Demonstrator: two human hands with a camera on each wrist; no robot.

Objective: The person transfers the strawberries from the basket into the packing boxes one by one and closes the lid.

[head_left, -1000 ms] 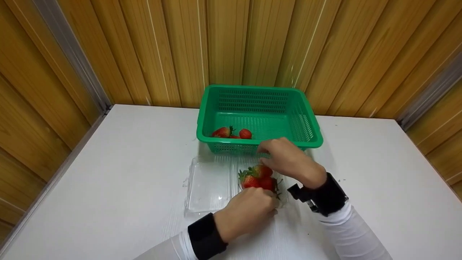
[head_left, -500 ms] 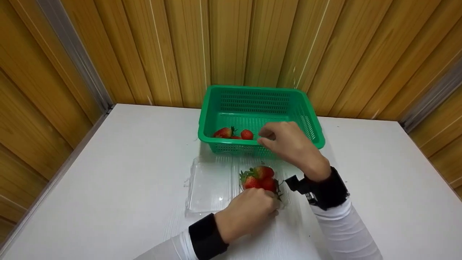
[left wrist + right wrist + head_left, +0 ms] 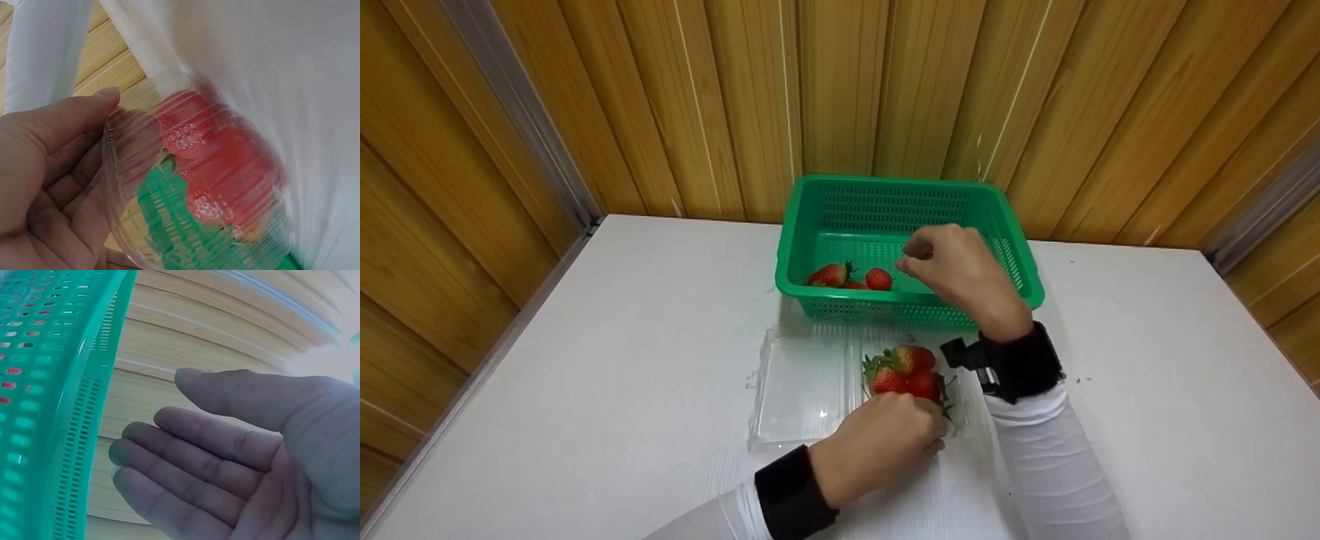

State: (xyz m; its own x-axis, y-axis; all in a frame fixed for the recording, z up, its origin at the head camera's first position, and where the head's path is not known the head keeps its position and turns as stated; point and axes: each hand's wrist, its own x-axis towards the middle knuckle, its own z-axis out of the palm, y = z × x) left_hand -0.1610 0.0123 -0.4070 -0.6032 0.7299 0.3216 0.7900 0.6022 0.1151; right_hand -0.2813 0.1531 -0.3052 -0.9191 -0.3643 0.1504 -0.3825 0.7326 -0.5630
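In the head view, several strawberries (image 3: 913, 361) with green leaves sit in the right half of an opened clear plastic clamshell box (image 3: 801, 386). My left hand (image 3: 885, 439) is at that half's near edge; in the left wrist view its thumb and fingers (image 3: 73, 121) pinch the clear wall, with red strawberries (image 3: 225, 174) seen through it. Above the right part of a green basket (image 3: 847, 295) hovers my right hand (image 3: 964, 266). Its fingers (image 3: 197, 467) are relaxed and hold nothing, as the right wrist view shows. More strawberries (image 3: 831, 275) lie at the basket's near left.
The clamshell's flat left half lies on the white table (image 3: 645, 360), just in front of the basket. Behind the basket rises a wood-patterned panel wall (image 3: 840, 90), with further panels at both sides.
My right hand has moved from above the clamshell box, up and away, to over the green basket. My left hand has stayed at the box's near edge.
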